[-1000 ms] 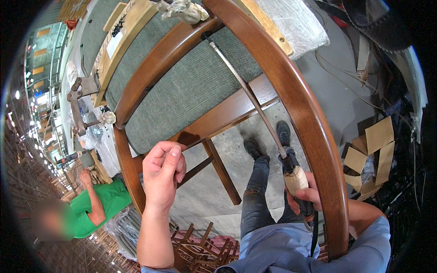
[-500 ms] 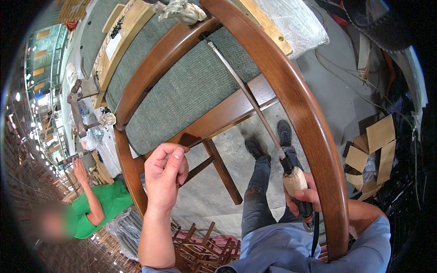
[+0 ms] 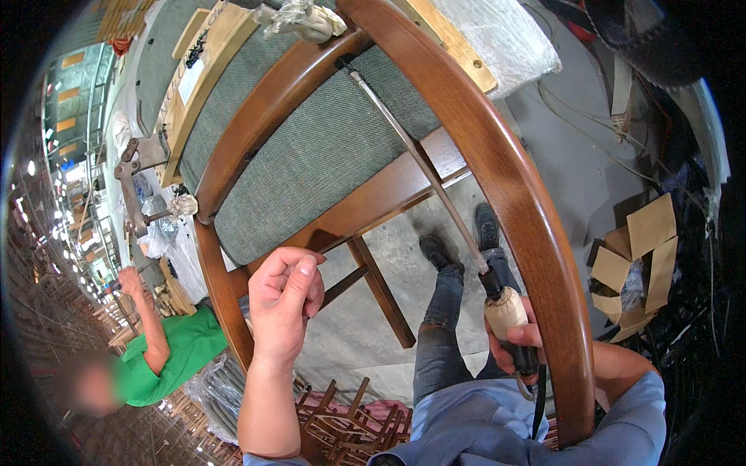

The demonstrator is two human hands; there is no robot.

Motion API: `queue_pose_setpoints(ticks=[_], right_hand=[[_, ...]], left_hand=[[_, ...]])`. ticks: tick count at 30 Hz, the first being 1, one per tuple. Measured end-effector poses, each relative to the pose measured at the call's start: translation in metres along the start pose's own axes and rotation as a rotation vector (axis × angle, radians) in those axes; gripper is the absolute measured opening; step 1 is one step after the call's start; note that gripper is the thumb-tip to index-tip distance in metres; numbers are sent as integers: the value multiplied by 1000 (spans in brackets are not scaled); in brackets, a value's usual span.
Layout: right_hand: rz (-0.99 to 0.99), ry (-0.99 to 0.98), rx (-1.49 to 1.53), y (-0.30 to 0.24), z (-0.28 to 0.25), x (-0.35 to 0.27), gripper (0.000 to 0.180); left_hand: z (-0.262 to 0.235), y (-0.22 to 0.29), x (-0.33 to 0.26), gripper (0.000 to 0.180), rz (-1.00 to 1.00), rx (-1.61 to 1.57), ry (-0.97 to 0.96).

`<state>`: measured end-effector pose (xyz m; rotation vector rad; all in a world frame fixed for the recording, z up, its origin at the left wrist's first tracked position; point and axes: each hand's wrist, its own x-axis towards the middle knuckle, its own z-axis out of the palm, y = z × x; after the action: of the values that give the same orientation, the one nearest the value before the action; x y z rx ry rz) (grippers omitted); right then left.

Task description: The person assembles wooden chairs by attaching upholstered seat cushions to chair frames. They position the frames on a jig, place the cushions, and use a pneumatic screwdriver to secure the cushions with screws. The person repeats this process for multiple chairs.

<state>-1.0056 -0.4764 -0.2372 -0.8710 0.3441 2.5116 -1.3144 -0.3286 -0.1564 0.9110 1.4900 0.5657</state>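
A brown wooden chair (image 3: 517,167) with a grey-green fabric cushion (image 3: 311,163) lies across the view, one curved bar running down the right. My right hand (image 3: 525,335) grips a power screwdriver (image 3: 507,309) by its cloth-wrapped body, below that bar. Its long metal shaft (image 3: 420,159) crosses the cushion, and the dark tip meets the curved rail (image 3: 272,120) near the top. My left hand (image 3: 281,299) is raised by the chair's lower rail, fingers curled with the thumb pressed on them. Whatever it may hold is hidden.
A metal clamp (image 3: 132,175) with a wrapped end stands left of the chair. An open cardboard box (image 3: 653,248) sits on the floor at right, near a loose cable. Plastic-wrapped padding (image 3: 513,46) lies at the top. At lower left, a person in green (image 3: 183,353) works nearby.
The chair has shifted very slightly to the left in view, with the screwdriver still against its rail. The person in green has moved an arm. Both my hands keep their grip.
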Motion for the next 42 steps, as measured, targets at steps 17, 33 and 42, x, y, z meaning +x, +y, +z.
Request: queue_pose_setpoints(ticks=[17, 33, 42], right_hand=[[-17, -3, -70, 17, -18, 4, 51], [-174, -253, -285, 9, -3, 35, 35], [-444, -157, -363, 34, 3, 57, 35]], left_hand=[[9, 2, -6, 21, -19, -4, -31], [6, 2, -5, 20, -16, -13, -28], [7, -1, -8, 19, -29, 6, -34]])
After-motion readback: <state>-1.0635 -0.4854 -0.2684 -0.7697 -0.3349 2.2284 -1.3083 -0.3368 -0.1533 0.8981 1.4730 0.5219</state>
